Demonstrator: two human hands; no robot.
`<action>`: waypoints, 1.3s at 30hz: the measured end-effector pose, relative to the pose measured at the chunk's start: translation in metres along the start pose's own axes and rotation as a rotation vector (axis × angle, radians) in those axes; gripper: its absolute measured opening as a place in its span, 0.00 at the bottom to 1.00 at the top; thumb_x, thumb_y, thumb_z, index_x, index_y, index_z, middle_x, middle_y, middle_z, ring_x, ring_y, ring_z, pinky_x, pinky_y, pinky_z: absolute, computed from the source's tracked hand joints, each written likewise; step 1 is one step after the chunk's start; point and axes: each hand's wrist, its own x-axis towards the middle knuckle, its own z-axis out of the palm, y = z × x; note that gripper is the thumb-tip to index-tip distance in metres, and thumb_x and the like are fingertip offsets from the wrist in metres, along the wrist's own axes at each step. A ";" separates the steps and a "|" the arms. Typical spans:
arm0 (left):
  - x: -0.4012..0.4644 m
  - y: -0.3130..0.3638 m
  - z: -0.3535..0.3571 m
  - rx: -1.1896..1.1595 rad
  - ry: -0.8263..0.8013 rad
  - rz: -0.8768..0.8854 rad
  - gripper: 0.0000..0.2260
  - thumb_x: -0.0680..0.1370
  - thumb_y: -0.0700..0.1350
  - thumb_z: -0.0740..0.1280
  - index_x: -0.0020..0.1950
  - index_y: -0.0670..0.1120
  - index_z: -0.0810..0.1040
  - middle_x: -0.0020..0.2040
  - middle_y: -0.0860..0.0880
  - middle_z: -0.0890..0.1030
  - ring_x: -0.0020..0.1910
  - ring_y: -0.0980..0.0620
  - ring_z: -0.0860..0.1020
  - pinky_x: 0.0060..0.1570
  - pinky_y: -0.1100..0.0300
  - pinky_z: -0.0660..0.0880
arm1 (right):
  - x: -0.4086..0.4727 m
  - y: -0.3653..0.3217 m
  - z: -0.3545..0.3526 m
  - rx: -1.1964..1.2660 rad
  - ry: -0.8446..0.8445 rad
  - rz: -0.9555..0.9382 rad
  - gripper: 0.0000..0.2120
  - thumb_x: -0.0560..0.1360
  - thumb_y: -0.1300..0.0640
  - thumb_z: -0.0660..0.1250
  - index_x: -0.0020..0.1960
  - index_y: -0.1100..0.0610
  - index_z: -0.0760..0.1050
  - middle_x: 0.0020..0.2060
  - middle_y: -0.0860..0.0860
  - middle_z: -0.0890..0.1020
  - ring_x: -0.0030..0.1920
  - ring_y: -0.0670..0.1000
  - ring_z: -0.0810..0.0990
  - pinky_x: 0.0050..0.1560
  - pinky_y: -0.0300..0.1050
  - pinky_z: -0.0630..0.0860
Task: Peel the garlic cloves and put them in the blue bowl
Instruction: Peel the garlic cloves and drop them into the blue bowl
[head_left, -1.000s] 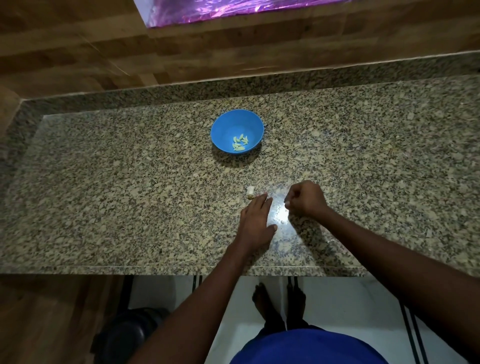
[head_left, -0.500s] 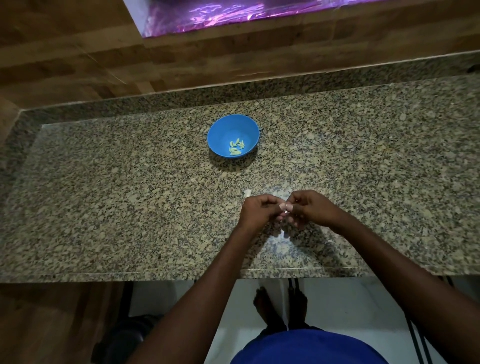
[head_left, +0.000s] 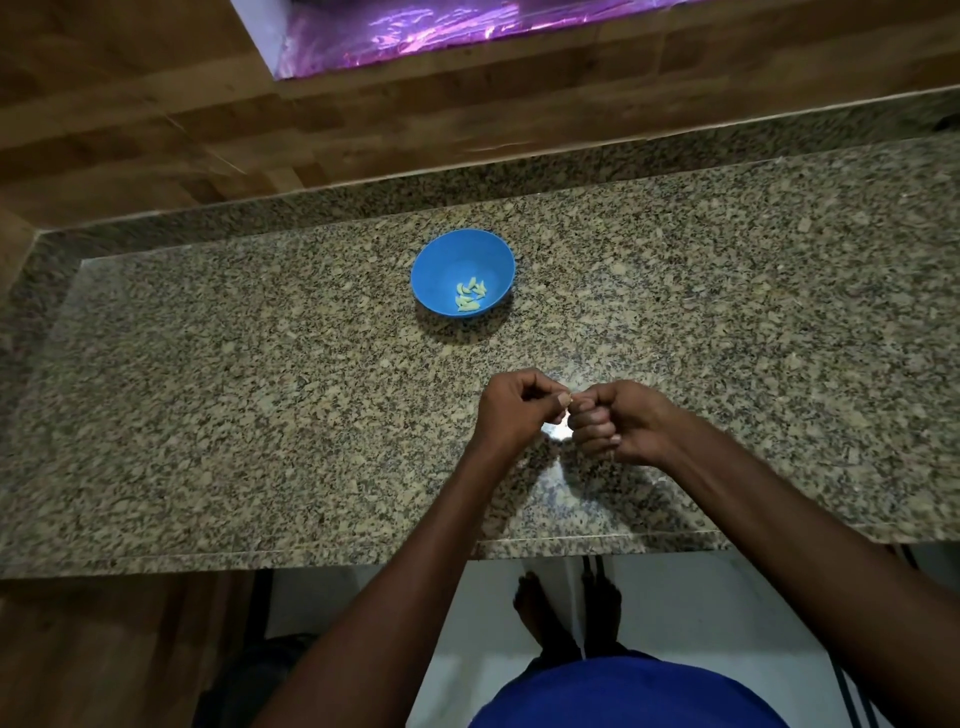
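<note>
1. Hands are meeting just below the centre of the frame, above the granite counter (head_left: 208, 405): the left hand (head_left: 511, 410) and the right hand (head_left: 618, 423) are both curling their fingers inward, knuckles nearly touching.
2. Between them a garlic clove (head_left: 726, 412) would be expected, but only a small pale speck is showing at the left thumb tip (too tiny to tell clove from skin), so what each hand is pinching cannot be told for certain.
3. Fingers of the right hand are folding into a tight fist shape; those of the left are closing narrowly around the thumb tip.
4. Sitting well apart from the hands, up and slightly left of them near the frame's centre, is the blue bowl (head_left: 441, 260), holding a small cluster of peeled cloves (head_left: 470, 295) lying at its bottom.
5. Running along the top of the frame is a wooden wall (head_left: 130, 114), with a purple shiny surface (head_left: 441, 31) showing at the upper middle.
</note>
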 end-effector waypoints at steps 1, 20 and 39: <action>0.001 0.001 -0.002 0.026 -0.011 0.011 0.02 0.75 0.33 0.73 0.43 0.38 0.84 0.37 0.37 0.83 0.34 0.49 0.80 0.40 0.53 0.80 | -0.002 -0.001 0.001 -0.012 0.009 0.006 0.14 0.78 0.63 0.51 0.33 0.55 0.63 0.23 0.47 0.59 0.20 0.44 0.56 0.21 0.37 0.52; 0.005 0.008 0.000 -0.217 -0.028 -0.224 0.01 0.76 0.30 0.71 0.46 0.34 0.82 0.36 0.43 0.85 0.34 0.51 0.83 0.40 0.61 0.82 | -0.008 -0.001 0.008 -0.422 0.254 -0.295 0.13 0.79 0.65 0.57 0.37 0.61 0.72 0.25 0.53 0.73 0.22 0.46 0.67 0.19 0.35 0.61; 0.003 -0.017 0.000 0.128 0.017 -0.069 0.01 0.74 0.37 0.76 0.45 0.41 0.85 0.37 0.44 0.85 0.33 0.51 0.82 0.37 0.58 0.79 | 0.011 0.007 -0.018 -0.254 0.163 -0.093 0.13 0.82 0.61 0.52 0.40 0.56 0.67 0.26 0.48 0.66 0.23 0.45 0.61 0.20 0.35 0.57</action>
